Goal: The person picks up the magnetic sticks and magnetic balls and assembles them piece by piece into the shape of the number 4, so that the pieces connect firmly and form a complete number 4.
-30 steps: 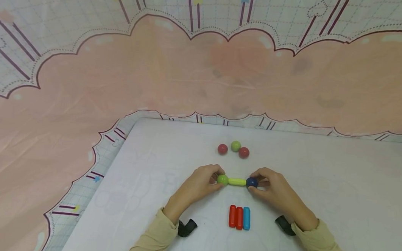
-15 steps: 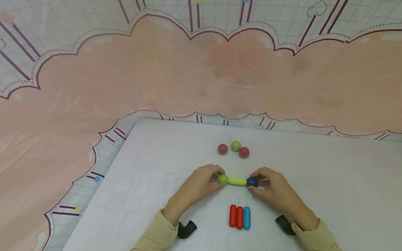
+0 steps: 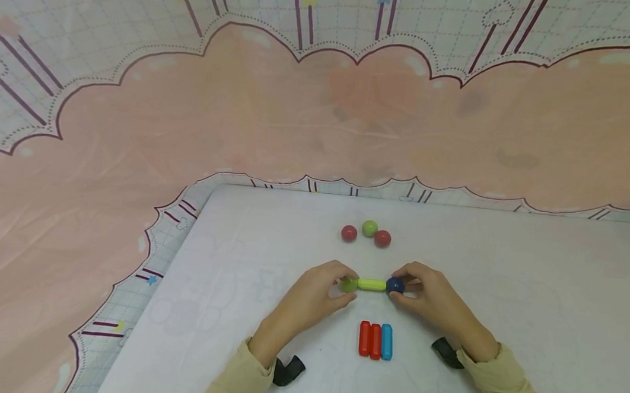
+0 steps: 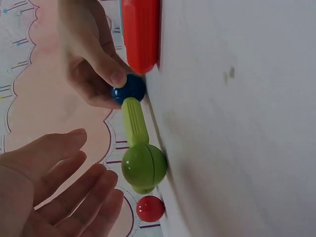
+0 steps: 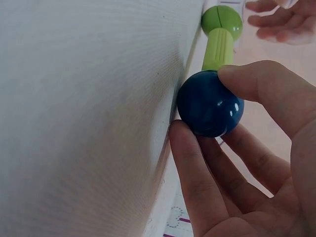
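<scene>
A yellow-green rod (image 3: 371,285) lies on the white table with a green ball (image 4: 144,165) at its left end and a dark blue ball (image 5: 210,103) at its right end, all joined in a line. My right hand (image 3: 431,294) pinches the blue ball between thumb and fingers. Around the green ball, my left hand (image 3: 318,291) has its fingers spread; the left wrist view shows a gap between those fingers and the ball.
Beyond the hands lie two red balls, one a red ball (image 3: 348,233) on the left, and a loose green ball (image 3: 369,228). Nearer the person are two red rods, including the left red rod (image 3: 364,338), and a blue rod (image 3: 386,342). The white table (image 3: 227,245) has a patterned cloth behind it.
My left hand has let go of the green ball, its fingers spreading apart and the wrist shifting slightly toward the person. My right hand and the joined pieces have stayed in place.
</scene>
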A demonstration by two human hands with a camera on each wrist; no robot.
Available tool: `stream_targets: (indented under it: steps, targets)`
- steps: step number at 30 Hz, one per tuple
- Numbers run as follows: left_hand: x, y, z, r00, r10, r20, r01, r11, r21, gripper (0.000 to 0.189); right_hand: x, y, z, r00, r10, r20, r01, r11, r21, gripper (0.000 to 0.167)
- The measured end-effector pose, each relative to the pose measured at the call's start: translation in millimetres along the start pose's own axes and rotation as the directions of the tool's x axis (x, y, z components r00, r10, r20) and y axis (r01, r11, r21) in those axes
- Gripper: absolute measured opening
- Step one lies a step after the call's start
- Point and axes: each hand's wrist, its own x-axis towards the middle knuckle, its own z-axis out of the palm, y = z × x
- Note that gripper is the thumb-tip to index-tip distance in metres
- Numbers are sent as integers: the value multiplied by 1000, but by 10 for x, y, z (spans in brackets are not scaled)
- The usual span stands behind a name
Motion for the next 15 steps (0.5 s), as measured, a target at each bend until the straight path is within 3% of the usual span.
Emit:
stream_targets:
  steps: [15]
  targets:
    - [-172, 148, 90, 986, 60, 156, -65, 998, 24, 36, 7, 25, 9, 1000, -14, -1, 14, 1000, 3, 30]
